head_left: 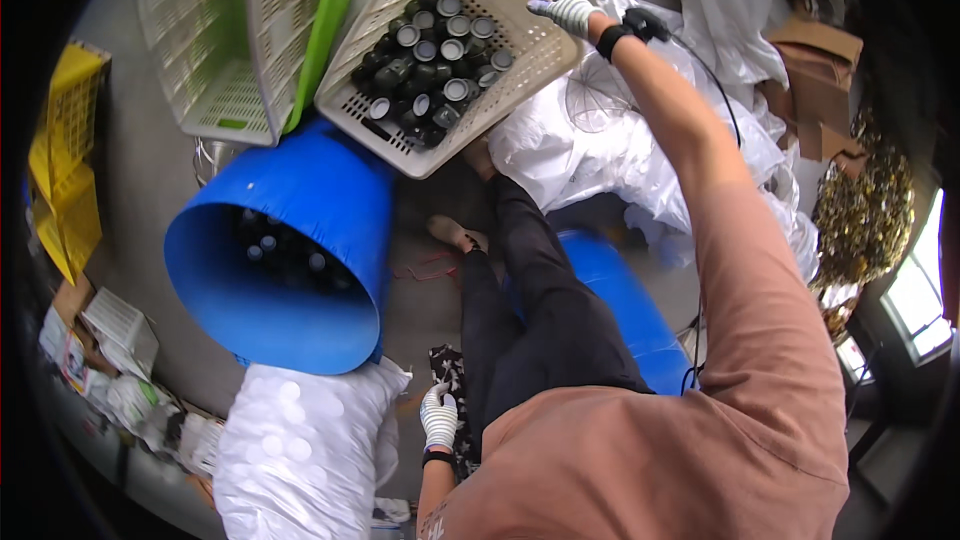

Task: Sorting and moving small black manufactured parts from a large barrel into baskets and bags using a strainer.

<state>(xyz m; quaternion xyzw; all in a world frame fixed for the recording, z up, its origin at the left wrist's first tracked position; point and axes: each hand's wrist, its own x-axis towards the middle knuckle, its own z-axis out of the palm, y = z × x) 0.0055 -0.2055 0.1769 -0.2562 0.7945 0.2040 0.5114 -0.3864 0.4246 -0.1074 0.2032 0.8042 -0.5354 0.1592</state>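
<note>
My right hand (565,10), in a striped knit glove with pale fingertips, grips the upper right rim of a cream plastic crate (540,65). Inside the crate lie many small dark jars (425,70) with round grey ends. My left hand (438,418), gloved the same way, hangs low beside my thigh with its fingers curled, by a black cloth (447,360) with a white pattern. Whether it holds anything is hidden. Left of my legs a blue barrel (270,325) leans with its mouth toward me. More dark jars (285,250) sit deep inside it.
Another cream crate (200,30) and a green crate (325,30) stand at the far left. A stuffed white sack (300,440) lies before the barrel. White plastic sheeting (570,140) and a second blue drum (625,305) are on the right. Yellow crates (70,160) line the left.
</note>
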